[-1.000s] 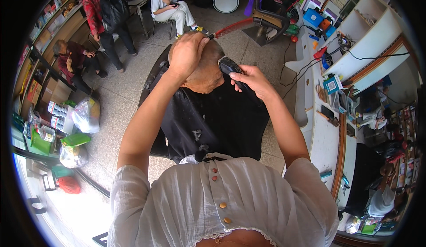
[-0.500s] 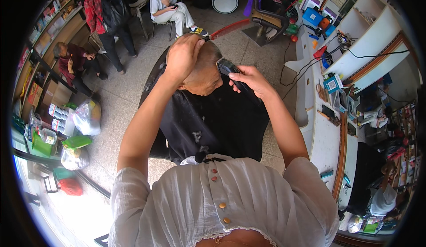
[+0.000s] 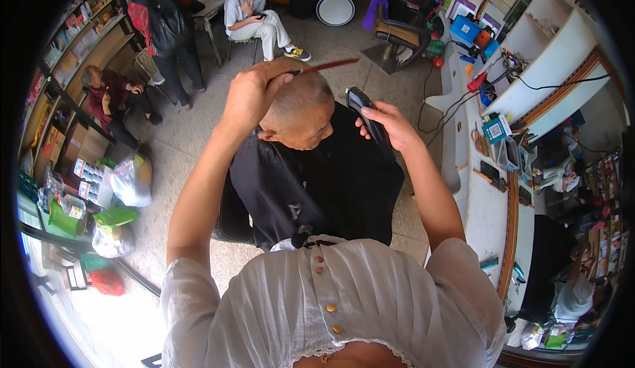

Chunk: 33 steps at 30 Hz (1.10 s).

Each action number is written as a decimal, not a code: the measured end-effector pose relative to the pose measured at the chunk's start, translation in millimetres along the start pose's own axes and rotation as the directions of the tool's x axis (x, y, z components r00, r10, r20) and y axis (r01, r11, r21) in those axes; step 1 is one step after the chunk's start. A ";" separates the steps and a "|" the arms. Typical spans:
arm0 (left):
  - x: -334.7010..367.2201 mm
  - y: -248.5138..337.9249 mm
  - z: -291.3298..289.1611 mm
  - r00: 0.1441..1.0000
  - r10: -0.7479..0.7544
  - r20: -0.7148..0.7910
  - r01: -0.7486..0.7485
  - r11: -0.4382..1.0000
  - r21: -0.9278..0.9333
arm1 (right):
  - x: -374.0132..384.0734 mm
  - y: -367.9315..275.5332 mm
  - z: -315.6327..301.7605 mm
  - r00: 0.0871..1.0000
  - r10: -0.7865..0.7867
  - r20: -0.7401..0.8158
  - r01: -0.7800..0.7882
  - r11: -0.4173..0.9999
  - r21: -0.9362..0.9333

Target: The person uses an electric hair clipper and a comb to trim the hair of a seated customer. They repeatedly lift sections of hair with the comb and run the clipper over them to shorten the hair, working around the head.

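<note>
Fingers of your right hand wrap the rigid, light black hair clipper mid-body right of the seated head; your left hand pinches the thin red comb above it.

Lighting: bright, even daylight; strong overexposed glare at lower left, washing out the floor there. Shadows: soft, faint beneath seated figures. Focus: sharp centrally. Distortion: heavy fisheye bending of the shelves toward the rim; black circular vignette in all corners.
</note>
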<state>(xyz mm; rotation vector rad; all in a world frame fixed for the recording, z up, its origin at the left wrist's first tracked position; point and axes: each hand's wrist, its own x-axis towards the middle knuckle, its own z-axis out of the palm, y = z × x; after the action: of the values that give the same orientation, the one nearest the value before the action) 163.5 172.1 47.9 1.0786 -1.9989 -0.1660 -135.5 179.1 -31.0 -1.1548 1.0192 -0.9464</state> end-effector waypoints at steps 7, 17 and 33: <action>-9.7 5.0 -16.1 0.958 0.229 0.173 -0.262 0.943 0.203 | -7.0 -7.0 -7.3 0.999 0.035 0.031 -0.031 0.989 -0.145; -5.0 15.6 -1.8 0.954 0.268 0.138 -0.301 0.848 0.436 | 4.4 -23.8 0.5 0.984 0.114 0.137 -0.073 0.959 -0.275; -3.4 14.0 0.5 0.938 0.339 0.075 -0.336 0.829 0.447 | 24.5 -52.7 15.9 0.977 0.169 0.131 -0.091 0.883 -0.461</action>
<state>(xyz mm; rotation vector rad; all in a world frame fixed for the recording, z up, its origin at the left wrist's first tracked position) 155.3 183.1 52.0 0.9710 -2.2446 0.5216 -116.9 151.5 19.2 -1.5021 1.1993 -0.5000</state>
